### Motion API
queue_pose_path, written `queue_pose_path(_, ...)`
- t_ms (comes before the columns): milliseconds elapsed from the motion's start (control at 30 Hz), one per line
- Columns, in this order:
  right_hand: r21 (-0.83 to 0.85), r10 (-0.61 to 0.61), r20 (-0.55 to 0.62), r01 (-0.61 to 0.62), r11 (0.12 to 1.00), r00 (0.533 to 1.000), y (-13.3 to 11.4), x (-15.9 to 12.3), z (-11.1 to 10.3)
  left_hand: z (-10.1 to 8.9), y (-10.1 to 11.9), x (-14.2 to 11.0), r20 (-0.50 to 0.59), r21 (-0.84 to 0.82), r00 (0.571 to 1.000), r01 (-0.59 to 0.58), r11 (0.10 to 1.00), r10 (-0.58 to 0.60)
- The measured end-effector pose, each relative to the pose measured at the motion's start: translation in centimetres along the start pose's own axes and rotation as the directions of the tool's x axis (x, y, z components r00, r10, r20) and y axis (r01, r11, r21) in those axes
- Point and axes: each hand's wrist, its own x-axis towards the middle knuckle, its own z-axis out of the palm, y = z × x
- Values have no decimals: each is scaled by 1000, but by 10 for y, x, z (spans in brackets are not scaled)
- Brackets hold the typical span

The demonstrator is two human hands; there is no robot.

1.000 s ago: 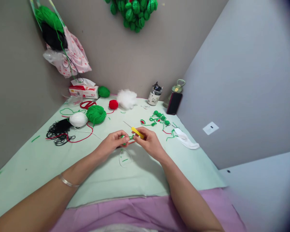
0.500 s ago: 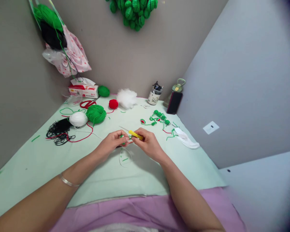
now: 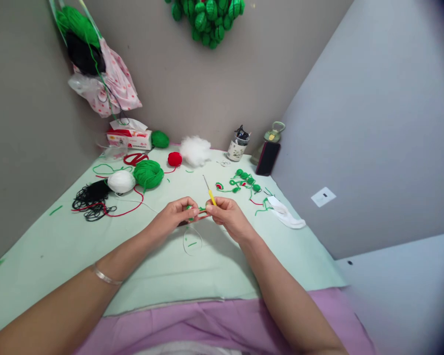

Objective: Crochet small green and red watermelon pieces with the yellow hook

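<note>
My left hand [image 3: 180, 211] is closed, pinching a small green crochet piece [image 3: 190, 209] that its fingers mostly cover. Between thumb and fingers, my right hand [image 3: 224, 213] grips a crochet hook [image 3: 211, 195] with a yellow handle, its metal shaft pointing up and away. The same hand's fingertips also pinch green yarn [image 3: 203, 210] that stretches across from the left hand. Under the hands, a loop of thin white yarn [image 3: 184, 245] hangs over the pale green tablecloth [image 3: 151, 281].
Left lie balls of white yarn [image 3: 121, 182], green yarn [image 3: 148, 174] and red yarn [image 3: 174, 159], tangled black yarn [image 3: 92, 199] and red scissors [image 3: 136, 159]. White stuffing [image 3: 195, 151], a jar [image 3: 238, 148] and a phone [image 3: 268, 159] stand behind. Small green crochet pieces [image 3: 250, 181] lie right.
The crochet hook has swung from pointing left to pointing upward in my right hand. Green yarn now shows stretched between the hands, while my left hand stays nearly in place.
</note>
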Motion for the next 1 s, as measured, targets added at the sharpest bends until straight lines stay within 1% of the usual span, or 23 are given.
queue_pose_path(67,16,45,80,-47,999,996,-3,-2,0,-2,1,0,-40,21,999,-20,1000,21)
queue_pose_path(167,31,105,240,-116,993,965,-6,-5,1,-5,1,0,-119,141,986,-98,985,115)
queue_pose_path(200,35,115,264,-128,991,958,-7,-5,1,-6,0,1,-132,181,981,-121,976,146)
queue_pose_path(233,41,118,262,-134,990,958,-7,-5,2,-6,0,1,-133,207,977,-135,969,165)
queue_pose_path(300,60,104,179,-116,991,978,-7,-5,2,-7,-2,2,-118,200,980,-136,970,162)
queue_pose_path(400,68,63,12,-63,996,998,-6,-3,2,-6,-4,3,-107,129,989,-92,987,106)
queue_pose_path(433,64,51,-25,-50,997,998,-5,-2,2,-6,-4,3,-108,105,990,-77,991,89)
queue_pose_path(500,57,43,-60,-40,998,997,-6,-2,2,-5,-5,3,-102,59,993,-52,997,58)
queue_pose_path(600,70,37,-65,-33,997,997,-7,-2,3,-4,-5,3,-85,13,996,-19,1000,20)
queue_pose_path(700,101,24,-55,-19,995,998,-8,-2,3,-1,-6,3,-64,13,998,-3,1000,4)
queue_pose_path(800,125,32,-34,-28,992,999,-6,-1,2,1,-8,4,-55,45,998,-24,999,26)
queue_pose_path(900,175,62,44,-69,982,997,-4,-2,2,2,-9,4,-30,81,998,-56,995,59)
queue_pose_path(967,235,52,80,-69,969,995,-4,-2,3,1,-9,4,-18,96,997,-76,993,78)
queue_pose_path(1000,264,37,75,-56,963,996,-4,-2,3,0,-8,4,-15,99,997,-79,992,81)
